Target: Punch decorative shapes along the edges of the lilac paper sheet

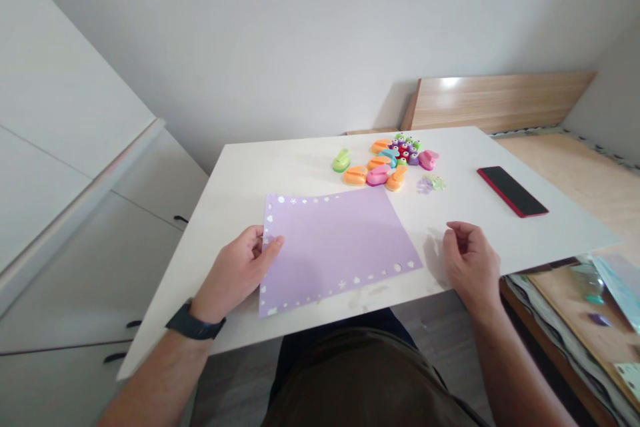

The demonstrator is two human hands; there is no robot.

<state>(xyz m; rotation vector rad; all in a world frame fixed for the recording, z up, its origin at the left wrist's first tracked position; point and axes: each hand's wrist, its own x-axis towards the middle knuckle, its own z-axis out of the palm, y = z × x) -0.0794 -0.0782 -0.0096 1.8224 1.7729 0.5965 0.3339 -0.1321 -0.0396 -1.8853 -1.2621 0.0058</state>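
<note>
Left hand (235,273): grasping the near left edge of the sheet (335,253), thumb (274,245) pressed flat on top, other fingers curled at the edge and partly hidden. Right hand (470,263): released, holding nothing, fingers (453,235) loosely curled and raised over the surface (450,240), just beside the sheet's right corner.

Sheet: matte lilac paper, thin, roughly rectangular, lying flat and askew near the front edge of the surface. Small punched shapes run along its borders: circles, stars and hearts are legible, and the smallest are too small to tell.

Beyond the sheet's far edge: a tight cluster of craft punches (393,161), glossy molded plastic with rounded lever bodies in orange, pink, teal, purple, red and green. One green punch (341,161) sits slightly apart to the left. To the right of the cluster lie paper scraps (430,182), pale lilac and green, irregular and flat.

Farther right: phone (513,191), a flat slab with dark glass and a red edge, lying at an angle. On the left wrist: dark watch strap (194,321). Behind the surface: wood panel (500,101), smooth, light grain.
</note>
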